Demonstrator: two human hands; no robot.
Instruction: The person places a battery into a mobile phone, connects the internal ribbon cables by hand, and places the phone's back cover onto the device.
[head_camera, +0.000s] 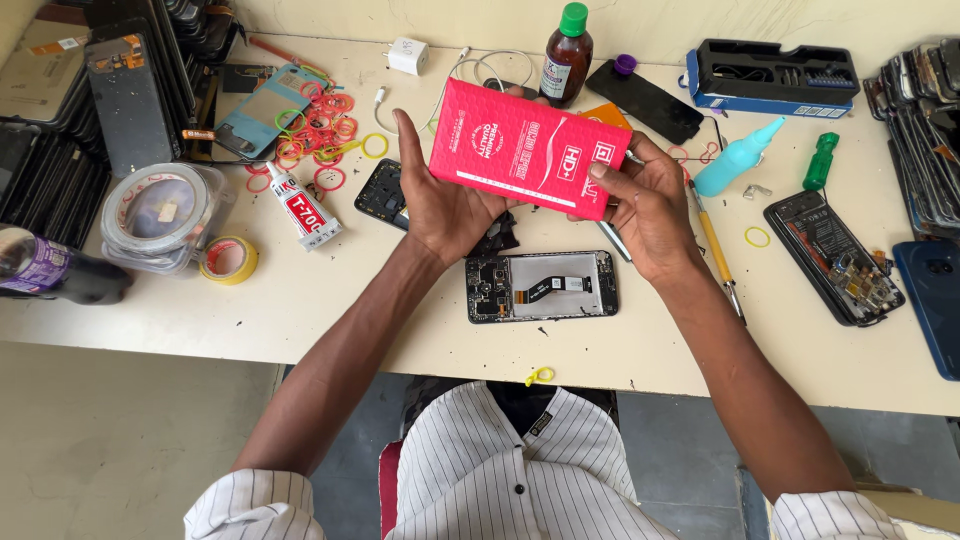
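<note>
Holding a pink box (530, 148) in both hands' (445, 200) (645, 205) grip above a cluttered cream table (330, 320) and grey floor (110, 440).

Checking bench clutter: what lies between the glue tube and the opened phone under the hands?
In the head view, a dark phone part and the left hand lie between glue tube and opened phone.

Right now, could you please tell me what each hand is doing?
Left hand: closed on the pink box.
Right hand: closed on the same box.
</note>
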